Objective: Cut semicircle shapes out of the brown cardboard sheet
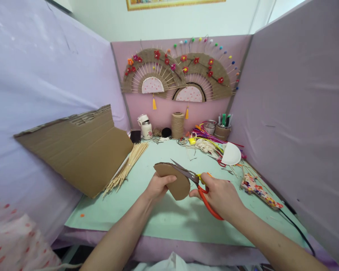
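My left hand (160, 183) grips a rounded piece of cardboard (178, 188), thumb on its face and the other fingers hidden behind it. In my right hand (219, 192) is a pair of scissors (207, 207) with red-orange handles and dark blades. The blades are parted and lie along the cardboard's upper right edge, pointing up and left. Both hands are above the pale green tabletop (164, 229).
A large cardboard sheet (76, 150) leans at left beside bamboo sticks (130, 165). Twine (177, 126), a white bottle (146, 128) and pipe cleaners (205, 131) stand behind. On the right are a white half-disc (231, 153) and a patterned glue gun (260, 192). Decorated fans (155, 56) hang on the back panel.
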Available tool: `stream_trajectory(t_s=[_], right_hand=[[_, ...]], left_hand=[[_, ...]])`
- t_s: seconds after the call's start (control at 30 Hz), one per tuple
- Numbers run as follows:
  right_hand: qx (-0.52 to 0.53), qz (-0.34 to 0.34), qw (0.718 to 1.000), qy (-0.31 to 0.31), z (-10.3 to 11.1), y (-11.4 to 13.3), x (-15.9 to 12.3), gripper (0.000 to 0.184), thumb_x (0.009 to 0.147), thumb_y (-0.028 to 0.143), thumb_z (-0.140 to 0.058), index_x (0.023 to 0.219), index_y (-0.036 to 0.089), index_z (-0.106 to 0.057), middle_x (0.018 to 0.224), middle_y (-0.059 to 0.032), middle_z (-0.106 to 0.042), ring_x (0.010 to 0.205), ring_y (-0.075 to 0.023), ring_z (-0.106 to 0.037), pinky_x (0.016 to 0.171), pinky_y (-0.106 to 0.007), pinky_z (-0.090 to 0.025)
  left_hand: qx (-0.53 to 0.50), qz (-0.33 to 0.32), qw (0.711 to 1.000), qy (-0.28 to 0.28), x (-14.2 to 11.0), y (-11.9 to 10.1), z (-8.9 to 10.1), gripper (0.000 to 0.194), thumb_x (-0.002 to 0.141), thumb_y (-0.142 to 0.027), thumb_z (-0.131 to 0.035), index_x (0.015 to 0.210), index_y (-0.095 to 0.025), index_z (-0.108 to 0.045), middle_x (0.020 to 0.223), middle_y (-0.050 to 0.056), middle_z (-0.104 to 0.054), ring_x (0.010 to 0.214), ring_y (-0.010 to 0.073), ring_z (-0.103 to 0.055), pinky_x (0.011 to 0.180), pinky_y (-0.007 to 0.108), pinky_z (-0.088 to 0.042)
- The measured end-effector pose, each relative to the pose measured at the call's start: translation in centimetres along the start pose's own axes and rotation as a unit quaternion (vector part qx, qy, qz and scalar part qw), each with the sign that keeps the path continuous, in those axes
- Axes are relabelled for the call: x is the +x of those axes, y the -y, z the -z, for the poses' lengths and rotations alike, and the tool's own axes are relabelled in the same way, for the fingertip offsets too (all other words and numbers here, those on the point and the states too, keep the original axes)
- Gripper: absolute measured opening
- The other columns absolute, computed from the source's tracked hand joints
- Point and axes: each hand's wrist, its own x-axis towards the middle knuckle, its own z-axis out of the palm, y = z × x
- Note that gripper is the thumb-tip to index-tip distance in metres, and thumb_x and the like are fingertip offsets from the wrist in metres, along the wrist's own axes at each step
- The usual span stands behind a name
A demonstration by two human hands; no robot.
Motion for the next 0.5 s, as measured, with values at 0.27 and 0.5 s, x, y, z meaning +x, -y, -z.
stream_trajectory(t_s=[0.27,0.5], right_hand=[[0.192,-0.064,0.979,0.027,-0.3,-2.4,1.0,0.044,0.079,0.061,-0.054,0.063,0.023,-0.039,0.051,0.0003,-0.055,0.046,-0.0147,-0.047,0.047,-0.025,-0.024],[0.492,-0.128,0.860,0.043,-2.6,-1.8,3.1,0.035,0.067,0.046,-0.070,0.071,0.022,-0.044,0.078,-0.0046,-0.070,0.062,-0.0165,-0.060,0.055,-0.027,-0.044]], left_hand=[[0.022,-0.009,0.999,-0.030,0.8,0.0,0.4,0.032,0.050,-0.021,-0.086,0.079,-0.015,-0.073,0.080,0.005,-0.073,0.075,0.0176,-0.063,0.069,0.028,-0.049],[0.051,-0.055,0.993,-0.090,1.3,0.2,0.2,0.033,0.052,-0.022,-0.085,0.082,-0.015,-0.074,0.084,0.006,-0.074,0.081,0.0193,-0.064,0.075,0.030,-0.049]])
